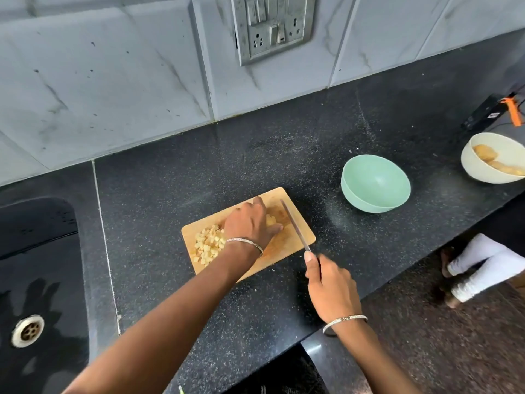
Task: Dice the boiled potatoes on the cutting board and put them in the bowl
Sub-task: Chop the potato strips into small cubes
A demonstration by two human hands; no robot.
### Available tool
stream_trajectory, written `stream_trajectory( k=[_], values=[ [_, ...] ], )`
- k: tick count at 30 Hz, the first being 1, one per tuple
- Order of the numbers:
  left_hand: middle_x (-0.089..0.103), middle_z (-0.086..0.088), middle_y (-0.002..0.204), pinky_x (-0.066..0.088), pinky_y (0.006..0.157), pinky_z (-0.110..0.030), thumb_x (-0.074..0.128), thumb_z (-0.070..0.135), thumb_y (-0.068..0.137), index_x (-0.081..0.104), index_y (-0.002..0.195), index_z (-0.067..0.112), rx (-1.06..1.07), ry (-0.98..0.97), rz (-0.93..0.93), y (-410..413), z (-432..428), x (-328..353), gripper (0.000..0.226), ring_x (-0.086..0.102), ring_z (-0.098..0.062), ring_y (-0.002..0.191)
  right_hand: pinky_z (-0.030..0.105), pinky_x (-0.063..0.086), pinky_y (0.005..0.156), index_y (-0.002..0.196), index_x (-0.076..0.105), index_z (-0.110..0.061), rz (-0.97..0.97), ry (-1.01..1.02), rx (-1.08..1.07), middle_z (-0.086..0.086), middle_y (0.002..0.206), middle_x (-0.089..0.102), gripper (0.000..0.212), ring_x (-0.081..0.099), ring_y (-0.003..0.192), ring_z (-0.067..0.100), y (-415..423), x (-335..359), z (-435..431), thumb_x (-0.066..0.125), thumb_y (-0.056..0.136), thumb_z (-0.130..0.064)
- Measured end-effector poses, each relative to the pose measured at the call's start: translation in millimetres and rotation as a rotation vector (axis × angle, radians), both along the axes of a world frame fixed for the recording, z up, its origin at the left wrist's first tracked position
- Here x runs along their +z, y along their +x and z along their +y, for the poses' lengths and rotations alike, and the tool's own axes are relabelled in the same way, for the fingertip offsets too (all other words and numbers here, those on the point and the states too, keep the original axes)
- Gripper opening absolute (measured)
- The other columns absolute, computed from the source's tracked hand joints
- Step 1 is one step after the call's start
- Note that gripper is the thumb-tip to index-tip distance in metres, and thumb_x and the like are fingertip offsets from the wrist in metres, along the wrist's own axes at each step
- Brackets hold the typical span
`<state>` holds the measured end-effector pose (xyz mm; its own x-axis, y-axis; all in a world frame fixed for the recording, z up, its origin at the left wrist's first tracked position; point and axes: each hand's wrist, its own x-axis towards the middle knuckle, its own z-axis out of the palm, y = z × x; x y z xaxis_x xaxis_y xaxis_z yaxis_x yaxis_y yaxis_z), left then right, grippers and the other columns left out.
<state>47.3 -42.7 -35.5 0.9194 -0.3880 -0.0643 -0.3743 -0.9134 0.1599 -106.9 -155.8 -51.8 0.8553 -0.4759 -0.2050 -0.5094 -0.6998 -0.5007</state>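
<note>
A wooden cutting board lies on the black counter. A pile of diced potato sits on its left part. My left hand rests over a piece of potato at the board's middle, fingers curved on it. My right hand grips the handle of a knife, whose blade slants over the board's right side, just right of the left hand. A green bowl stands empty to the board's right.
A white bowl holding whole potatoes sits at the far right. A black sink with a drain is on the left. A black box with an orange cable lies at the back right. The counter edge runs along the right; someone's feet show below.
</note>
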Motion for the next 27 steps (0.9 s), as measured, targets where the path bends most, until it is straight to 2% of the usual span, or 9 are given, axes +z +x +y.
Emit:
stream_trajectory(
  k=[5, 7, 10, 13, 16, 19, 23, 25, 27],
  values=[
    [0.068, -0.013, 0.097, 0.041, 0.066, -0.035, 0.055, 0.058, 0.089, 0.051, 0.116, 0.012, 0.163, -0.287, 0.151, 7.6, 8.5, -2.8, 0.053, 0.063, -0.035, 0.094, 0.042, 0.045, 0.082, 0.100, 0.060, -0.017, 0.115, 0.074, -0.025, 0.004, 0.104, 0.070, 0.050, 0.060, 0.104, 0.033, 8.6, -7.3, 4.5, 0.023, 0.103, -0.050],
    [0.068, -0.008, 0.107, 0.045, 0.078, -0.035, 0.064, 0.045, 0.087, 0.053, 0.122, 0.019, 0.021, -0.285, 0.170, 13.1, 18.2, -4.7, 0.045, 0.061, -0.030, 0.103, 0.041, 0.044, 0.082, 0.100, 0.060, -0.016, 0.142, 0.088, -0.024, 0.006, 0.105, 0.069, 0.049, 0.060, 0.105, 0.034, 10.9, -8.3, 7.0, 0.023, 0.103, -0.049],
    [0.059, 0.001, 0.131, 0.041, 0.098, -0.027, 0.080, 0.035, 0.073, 0.055, 0.131, 0.027, -0.241, -0.252, 0.280, 13.6, 25.8, -4.7, 0.064, 0.054, -0.019, 0.119, 0.039, 0.038, 0.074, 0.097, 0.058, -0.014, 0.137, 0.103, 0.021, 0.010, 0.100, 0.067, 0.048, 0.059, 0.101, 0.035, 16.3, -6.9, 15.4, 0.024, 0.104, -0.046],
    [0.062, 0.007, 0.127, 0.039, 0.089, -0.021, 0.086, 0.034, 0.066, 0.061, 0.126, 0.028, -0.179, -0.313, 0.267, 10.3, 26.3, -7.9, 0.065, 0.057, -0.015, 0.115, 0.038, 0.037, 0.071, 0.095, 0.060, -0.013, 0.110, 0.118, 0.046, 0.012, 0.096, 0.067, 0.047, 0.060, 0.096, 0.036, 25.2, -4.4, 21.0, 0.026, 0.104, -0.044],
    [0.066, 0.009, 0.119, 0.043, 0.082, -0.024, 0.087, 0.039, 0.063, 0.064, 0.121, 0.032, -0.073, -0.362, 0.203, 7.1, 26.2, -11.1, 0.062, 0.062, -0.016, 0.107, 0.040, 0.044, 0.079, 0.099, 0.063, -0.012, 0.104, 0.137, 0.046, 0.011, 0.100, 0.069, 0.048, 0.060, 0.098, 0.036, 31.5, -2.5, 16.6, 0.028, 0.104, -0.044],
    [0.069, 0.005, 0.099, 0.039, 0.068, -0.024, 0.085, 0.040, 0.065, 0.064, 0.118, 0.036, -0.033, -0.371, 0.168, 1.3, 26.0, -11.7, 0.057, 0.064, -0.019, 0.092, 0.041, 0.046, 0.082, 0.098, 0.064, -0.013, 0.078, 0.152, 0.017, 0.011, 0.099, 0.069, 0.049, 0.060, 0.097, 0.036, 30.2, -0.6, 9.4, 0.027, 0.104, -0.044],
    [0.069, 0.006, 0.085, 0.042, 0.066, -0.026, 0.083, 0.042, 0.066, 0.064, 0.115, 0.037, -0.038, -0.381, 0.127, -2.7, 27.6, -13.4, 0.052, 0.066, -0.018, 0.081, 0.039, 0.045, 0.079, 0.089, 0.063, -0.016, 0.059, 0.189, 0.062, 0.004, 0.089, 0.068, 0.052, 0.061, 0.090, 0.030, 24.6, 2.6, 9.1, 0.024, 0.104, -0.047],
    [0.072, 0.008, 0.089, 0.043, 0.066, -0.025, 0.082, 0.043, 0.068, 0.066, 0.116, 0.036, -0.039, -0.380, 0.124, -3.5, 28.8, -14.5, 0.052, 0.067, -0.016, 0.082, 0.040, 0.045, 0.079, 0.089, 0.062, -0.015, 0.060, 0.170, 0.084, 0.006, 0.087, 0.067, 0.051, 0.060, 0.089, 0.031, 23.7, 4.6, 9.0, 0.024, 0.104, -0.045],
    [0.072, 0.011, 0.105, 0.047, 0.073, -0.024, 0.081, 0.044, 0.069, 0.066, 0.118, 0.034, -0.055, -0.381, 0.111, -4.5, 29.4, -16.3, 0.052, 0.068, -0.014, 0.091, 0.040, 0.046, 0.077, 0.090, 0.061, -0.012, 0.063, 0.144, 0.101, 0.009, 0.086, 0.066, 0.049, 0.061, 0.088, 0.033, 24.3, 6.8, 6.5, 0.024, 0.104, -0.042]
  ],
)
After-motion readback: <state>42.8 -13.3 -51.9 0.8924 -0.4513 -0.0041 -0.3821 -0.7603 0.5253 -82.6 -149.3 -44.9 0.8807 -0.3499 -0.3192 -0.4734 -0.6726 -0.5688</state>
